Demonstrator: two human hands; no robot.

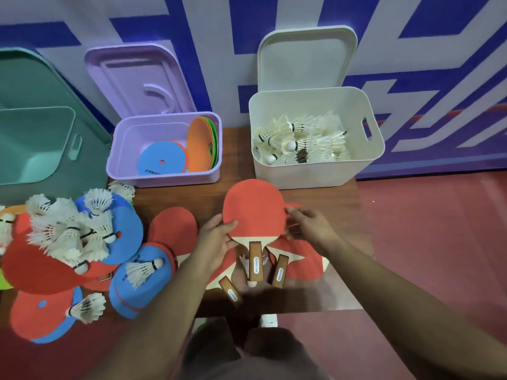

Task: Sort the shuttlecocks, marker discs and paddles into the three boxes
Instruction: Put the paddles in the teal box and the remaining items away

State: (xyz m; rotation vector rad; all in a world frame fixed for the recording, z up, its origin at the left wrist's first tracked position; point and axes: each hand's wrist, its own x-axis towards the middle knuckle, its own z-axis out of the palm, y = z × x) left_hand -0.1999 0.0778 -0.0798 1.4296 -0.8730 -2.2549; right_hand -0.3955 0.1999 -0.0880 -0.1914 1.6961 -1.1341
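Both hands hold one red paddle (253, 208) by the edges of its blade above the table: my left hand (218, 241) on its left rim, my right hand (310, 227) on its right rim. Its wooden handle (255, 260) points toward me. More red paddles (304, 260) lie beneath it, and one (172, 229) lies to the left. The green box (33, 145) stands at far left. Several discs (163, 160) sit in the purple box (164, 149). The white box (315, 138) holds shuttlecocks (299, 141). A mixed heap of shuttlecocks (68, 229) and discs (129, 283) lies at left.
The boxes' lids lean against the blue-and-white wall behind them: purple lid (137, 78), white lid (307, 58). The wooden table (329, 198) ends just right of the white box, with red floor (425, 242) beyond. My knees are below the table's near edge.
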